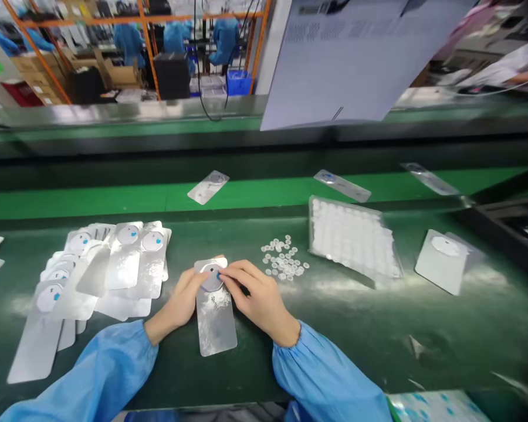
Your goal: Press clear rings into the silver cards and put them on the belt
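A silver foil strip (215,319) with a round disc and a blue tab at its top lies on the dark green bench in front of me. My left hand (181,303) holds the strip's upper left edge, fingers curled against it. My right hand (255,296) rests on the strip's upper right, fingertips pinched at the round disc by the blue tab. Both arms wear light blue sleeves.
A fanned pile of similar foil strips (110,269) lies at the left. Several small white discs (285,262) lie loose right of my hands, beside a clear tray of white discs (352,240). A folded foil piece (444,258) sits farther right. Single strips ride the green conveyor (114,199) behind.
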Demonstrator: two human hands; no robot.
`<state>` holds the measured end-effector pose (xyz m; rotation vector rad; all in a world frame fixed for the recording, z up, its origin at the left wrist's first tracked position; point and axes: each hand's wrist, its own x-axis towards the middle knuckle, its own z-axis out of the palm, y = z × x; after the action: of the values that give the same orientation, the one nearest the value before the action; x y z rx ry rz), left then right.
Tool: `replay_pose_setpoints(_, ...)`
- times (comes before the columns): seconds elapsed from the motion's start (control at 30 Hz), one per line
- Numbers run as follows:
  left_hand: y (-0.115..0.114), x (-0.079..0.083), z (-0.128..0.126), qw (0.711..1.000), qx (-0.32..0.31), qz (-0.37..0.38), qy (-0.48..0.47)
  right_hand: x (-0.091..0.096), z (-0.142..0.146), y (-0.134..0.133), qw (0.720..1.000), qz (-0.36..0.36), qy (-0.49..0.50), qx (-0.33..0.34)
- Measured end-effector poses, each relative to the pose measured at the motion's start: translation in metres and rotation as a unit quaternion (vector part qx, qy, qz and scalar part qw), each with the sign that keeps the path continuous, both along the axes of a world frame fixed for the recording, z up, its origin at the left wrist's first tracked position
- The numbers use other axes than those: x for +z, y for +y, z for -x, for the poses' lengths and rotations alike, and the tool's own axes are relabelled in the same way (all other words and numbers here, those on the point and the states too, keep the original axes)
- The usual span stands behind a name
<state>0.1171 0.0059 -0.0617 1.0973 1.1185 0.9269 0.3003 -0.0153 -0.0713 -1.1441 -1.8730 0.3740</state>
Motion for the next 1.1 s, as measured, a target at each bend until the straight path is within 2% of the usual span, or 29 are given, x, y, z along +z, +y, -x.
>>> replay_pose_setpoints(0.1,-0.001,0.006,0.0,0.997,-0.072,-0.008,-0.001,0.003,0.0,-0.002,1.0,0.008,-0.016,0.002)
replay_pose_setpoints(0.17,-0.001,0.009,0.001,0.996,-0.09,-0.013,0.0,0.005,0.001,-0.004,0.999,0.02,-0.026,0.002)
replay_pose_setpoints(0.37,-0.003,0.008,0.001,0.994,-0.106,-0.029,-0.003,0.008,0.001,-0.006,0.998,0.032,-0.049,0.004)
replay_pose_setpoints(0.63,-0.003,0.01,-0.001,0.995,-0.093,-0.038,-0.002,0.012,0.002,-0.005,0.995,0.025,-0.101,0.009)
replay_pose_setpoints(0.87,-0.002,0.006,0.0,0.998,-0.062,0.013,-0.019,0.006,0.003,-0.006,0.994,0.102,0.005,0.027)
replay_pose_setpoints(1.0,0.0,0.005,0.0,0.998,-0.041,0.043,-0.028,0.019,0.007,-0.002,0.983,0.145,0.111,0.026)
replay_pose_setpoints(1.07,0.0,0.006,0.0,0.993,-0.041,0.088,-0.061,0.029,-0.009,-0.012,0.974,0.159,0.16,-0.008)
replay_pose_setpoints(1.1,0.0,0.006,0.001,0.989,-0.044,0.114,-0.081,0.033,-0.026,-0.024,0.969,0.165,0.178,-0.047)
